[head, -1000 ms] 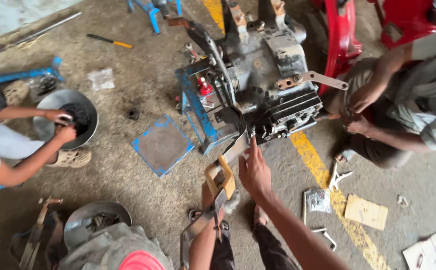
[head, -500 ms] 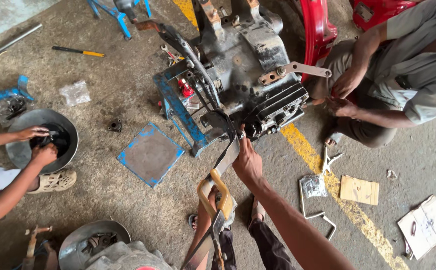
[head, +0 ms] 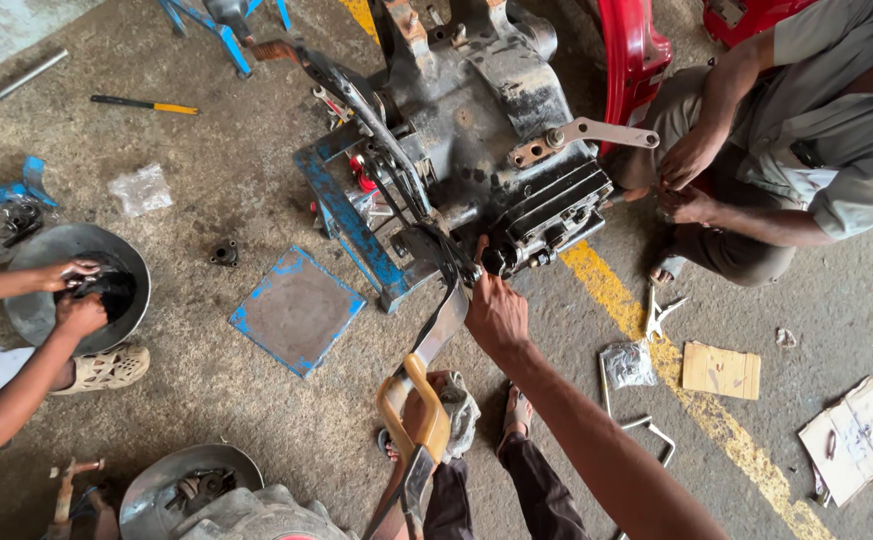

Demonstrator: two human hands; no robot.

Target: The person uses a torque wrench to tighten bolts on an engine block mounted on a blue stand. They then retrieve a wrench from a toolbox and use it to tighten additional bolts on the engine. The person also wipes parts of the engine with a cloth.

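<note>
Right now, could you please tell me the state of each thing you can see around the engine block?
right hand: reaching onto the engine block
left hand: hidden
orange-handled tool: leaning against the block
blue square plate: flat on the floor
yellow-handled screwdriver: lying untouched
metal basin: a co-worker's hands inside

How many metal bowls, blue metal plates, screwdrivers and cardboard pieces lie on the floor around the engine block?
Metal bowls: 2, one at left under a co-worker's hands, one at the bottom edge
Blue square plates: 1
Yellow-handled screwdrivers: 1
Cardboard pieces: 2, small and larger
Total: 6
</note>
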